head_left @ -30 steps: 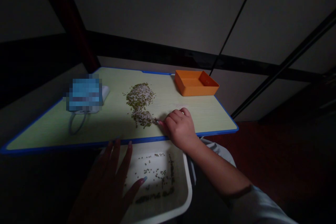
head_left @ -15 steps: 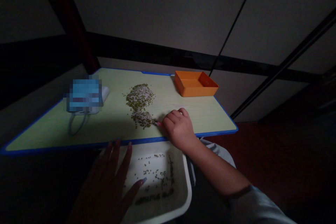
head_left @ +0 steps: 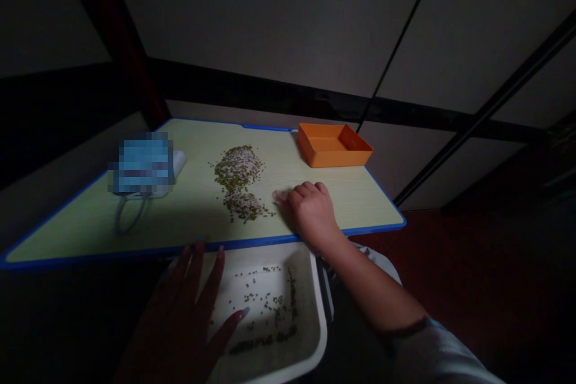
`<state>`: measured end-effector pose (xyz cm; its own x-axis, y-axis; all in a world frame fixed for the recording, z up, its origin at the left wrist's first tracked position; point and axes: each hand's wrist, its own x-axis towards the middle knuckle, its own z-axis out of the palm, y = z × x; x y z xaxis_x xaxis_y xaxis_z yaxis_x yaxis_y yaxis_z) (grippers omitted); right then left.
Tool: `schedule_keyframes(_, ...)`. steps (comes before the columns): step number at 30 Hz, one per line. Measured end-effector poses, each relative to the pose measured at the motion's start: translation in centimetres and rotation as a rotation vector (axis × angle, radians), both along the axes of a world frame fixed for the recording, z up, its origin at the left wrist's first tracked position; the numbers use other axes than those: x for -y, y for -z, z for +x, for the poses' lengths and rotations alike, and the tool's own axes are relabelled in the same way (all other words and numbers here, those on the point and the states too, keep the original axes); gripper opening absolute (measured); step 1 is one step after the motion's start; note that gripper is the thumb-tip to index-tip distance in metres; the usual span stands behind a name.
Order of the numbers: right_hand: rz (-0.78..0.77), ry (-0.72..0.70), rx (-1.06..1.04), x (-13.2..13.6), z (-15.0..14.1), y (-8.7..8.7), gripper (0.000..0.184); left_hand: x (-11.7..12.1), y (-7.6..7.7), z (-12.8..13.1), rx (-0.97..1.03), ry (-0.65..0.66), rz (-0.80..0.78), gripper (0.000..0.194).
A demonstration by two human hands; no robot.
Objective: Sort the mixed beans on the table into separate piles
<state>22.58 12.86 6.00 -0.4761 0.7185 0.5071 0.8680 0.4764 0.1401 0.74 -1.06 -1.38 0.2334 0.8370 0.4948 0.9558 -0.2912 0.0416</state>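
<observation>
On the pale, blue-edged table lies a heap of mixed green beans and whitish grains [head_left: 239, 165], joined to a smaller heap [head_left: 243, 203] nearer to me. My right hand [head_left: 311, 209] rests just right of the smaller heap, its fingers curled in and a fingertip toward the grains. What they hold, if anything, is hidden. My left hand [head_left: 189, 306] is open, fingers spread, over the left side of a white basin [head_left: 318, 336] below the table's front edge. Scattered green beans [head_left: 270, 300] lie on the basin's bottom.
An orange open box [head_left: 333, 156] stands at the table's back right. A blurred blue object [head_left: 143, 162] with a pale cable loop sits at the left. The table's blue edge [head_left: 270, 241] runs above the basin. Dark panels rise behind the table.
My right hand has drawn a little to the right, away from the smaller heap, leaving a few beans at its edge. My left hand stays in place.
</observation>
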Motion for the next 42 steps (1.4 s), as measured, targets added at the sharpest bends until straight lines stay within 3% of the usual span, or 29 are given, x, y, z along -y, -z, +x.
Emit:
schedule_keyframes(8,-0.061,0.159,0.024,-2.2,2.4,-1.1,0.029,-0.1,0.2,0.0,-0.002,0.007,0.002,0.078)
schedule_keyframes(14,-0.05,0.21,-0.058,-4.1,3.7,-4.5,0.033,0.0,0.4,-0.3,-0.007,-0.006,-0.024,0.08)
schedule_keyframes(19,-0.282,0.137,-0.109,-7.6,3.3,-6.5,0.033,-0.2,0.5,-0.5,-0.05,-0.026,-0.019,0.084)
schedule_keyframes(23,-0.477,-0.003,-0.133,-9.3,1.9,-5.6,0.031,-0.6,0.7,-0.9,-0.09,-0.022,-0.008,0.086)
schedule_keyframes(27,-0.56,-0.011,-0.243,-9.4,1.3,-4.1,0.03,-1.0,0.7,-1.1,-0.157,-0.02,-0.006,0.087)
schedule_keyframes(31,-0.639,-0.113,-0.34,-9.4,1.5,-3.3,0.032,-1.3,0.9,-1.5,-0.153,-0.03,0.005,0.084)
schedule_keyframes(42,-0.666,-0.166,-0.307,-9.2,0.6,-2.8,0.037,-1.5,0.1,-1.3,-0.184,-0.011,-0.004,0.082)
